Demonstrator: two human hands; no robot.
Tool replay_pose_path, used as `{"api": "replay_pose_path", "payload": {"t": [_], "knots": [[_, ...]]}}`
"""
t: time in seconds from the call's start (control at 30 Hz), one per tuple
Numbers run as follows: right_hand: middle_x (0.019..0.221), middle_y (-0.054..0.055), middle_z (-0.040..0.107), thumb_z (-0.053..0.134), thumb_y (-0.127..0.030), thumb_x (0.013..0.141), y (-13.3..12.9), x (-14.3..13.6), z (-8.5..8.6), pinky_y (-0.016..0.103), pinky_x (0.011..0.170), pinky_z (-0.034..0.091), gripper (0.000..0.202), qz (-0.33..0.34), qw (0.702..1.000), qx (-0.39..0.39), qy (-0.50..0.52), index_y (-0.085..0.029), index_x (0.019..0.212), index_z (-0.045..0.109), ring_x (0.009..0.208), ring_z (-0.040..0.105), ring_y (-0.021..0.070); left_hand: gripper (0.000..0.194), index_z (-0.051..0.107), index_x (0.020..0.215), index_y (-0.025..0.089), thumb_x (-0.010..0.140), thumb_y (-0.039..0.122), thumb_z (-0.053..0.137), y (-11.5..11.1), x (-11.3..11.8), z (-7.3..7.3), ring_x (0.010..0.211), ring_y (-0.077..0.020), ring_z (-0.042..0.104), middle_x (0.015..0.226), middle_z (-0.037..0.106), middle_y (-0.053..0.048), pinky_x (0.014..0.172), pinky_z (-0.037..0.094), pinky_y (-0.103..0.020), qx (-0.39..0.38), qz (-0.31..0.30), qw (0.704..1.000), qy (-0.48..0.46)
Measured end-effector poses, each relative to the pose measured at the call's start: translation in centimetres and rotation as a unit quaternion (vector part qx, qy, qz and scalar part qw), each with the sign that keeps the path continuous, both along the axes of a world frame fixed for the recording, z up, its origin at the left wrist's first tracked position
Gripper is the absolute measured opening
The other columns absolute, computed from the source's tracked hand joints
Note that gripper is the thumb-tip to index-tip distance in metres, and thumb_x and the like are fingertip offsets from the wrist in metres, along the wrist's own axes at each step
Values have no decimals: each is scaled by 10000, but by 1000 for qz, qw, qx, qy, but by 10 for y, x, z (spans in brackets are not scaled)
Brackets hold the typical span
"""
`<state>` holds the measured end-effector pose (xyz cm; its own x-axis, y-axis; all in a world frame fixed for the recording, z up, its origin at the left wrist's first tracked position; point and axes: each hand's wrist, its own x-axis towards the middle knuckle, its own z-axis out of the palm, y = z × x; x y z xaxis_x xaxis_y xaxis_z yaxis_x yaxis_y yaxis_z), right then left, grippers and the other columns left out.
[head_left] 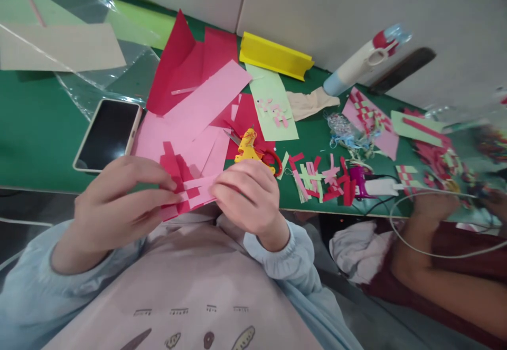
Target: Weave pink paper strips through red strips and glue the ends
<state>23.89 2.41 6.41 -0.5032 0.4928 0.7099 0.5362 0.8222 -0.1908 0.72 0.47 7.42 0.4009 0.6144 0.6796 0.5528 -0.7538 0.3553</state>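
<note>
Between my two hands is a small weave of red and pink paper strips point(194, 192), held just over the table's front edge. My left hand point(122, 202) is closed on its left side, thumb and fingers pinching the red strips. My right hand point(249, 194) pinches the right end of the pink strip, fingers curled over it. Right behind my right hand lie a yellow thread snip or small tool point(247, 144) and scissors with red-orange handles point(277, 161). Pink paper sheets point(209, 94) and a folded red sheet point(170, 70) lie beyond the weave.
A phone point(106, 136) lies at left near plastic film point(130, 70). Farther back are a yellow folded strip point(275, 57), a green card point(277, 107) and a white bottle point(356, 67). Cut strips point(317, 178) and a cable point(392, 218) are at right, beside another person's arm point(420, 249).
</note>
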Motion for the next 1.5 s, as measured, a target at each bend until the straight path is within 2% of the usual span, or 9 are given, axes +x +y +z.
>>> {"api": "replay_pose_path", "payload": {"t": [0.13,0.4,0.53,0.63,0.73,0.87,1.03,1.23,1.5], "knots": [[904,-3,700,473,-157,965,-5,3,3,344,887,481,308,-15,998,-25,-50,-309,820,697,916,620,164,257,652,805,304,695,120,795,-5,-7,-5,809,-176,662,907,681,13,710,609,-359,34,-14,999,2],[960,4,714,455,-266,1000,-5,6,-5,378,925,459,288,-12,989,-107,-99,-343,925,721,950,621,189,265,654,790,279,705,48,752,-9,-7,1,831,-220,664,899,701,-28,708,610,-410,68,-32,996,39],[978,9,721,473,-257,1000,-2,4,-3,370,934,434,257,-19,993,-69,-98,-311,951,720,965,605,190,223,682,840,288,739,95,731,-4,0,1,830,-195,678,907,720,-14,749,587,-366,8,-13,1000,14],[951,29,728,505,-276,999,1,3,3,367,959,409,204,-29,994,-68,-82,-256,985,708,968,606,193,169,682,881,261,778,127,692,1,8,2,784,-155,672,862,719,-2,725,553,-298,-108,11,993,-36],[927,52,733,533,-382,991,7,3,8,364,945,411,239,-39,985,-154,-62,-211,1044,693,937,623,198,35,665,823,214,805,205,693,4,16,1,725,-131,639,783,698,6,679,519,-261,-259,66,958,-107],[923,50,742,568,-422,966,20,5,9,294,816,454,268,-9,946,-324,-21,-194,975,709,867,647,170,194,681,850,194,774,349,770,7,20,-5,690,-117,610,784,697,12,620,501,-229,-462,106,853,-219],[872,23,743,620,-389,924,34,7,6,243,722,469,230,28,865,-499,39,-180,904,715,771,663,134,215,674,864,199,791,380,764,13,16,-21,671,-95,576,775,679,39,599,462,-204,-580,100,752,-295],[824,28,716,627,-408,891,42,5,0,262,720,459,260,21,832,-552,49,-162,859,705,746,631,138,213,698,924,190,811,365,746,16,14,-31,788,-117,626,864,716,7,732,505,-224,-615,54,720,-318],[639,-21,527,592,-475,891,49,6,-6,261,576,306,374,6,850,-525,-52,-158,693,593,593,427,92,215,699,962,191,825,355,729,15,13,-38,819,-120,645,917,742,8,746,513,-224,-640,26,715,-280]]}}
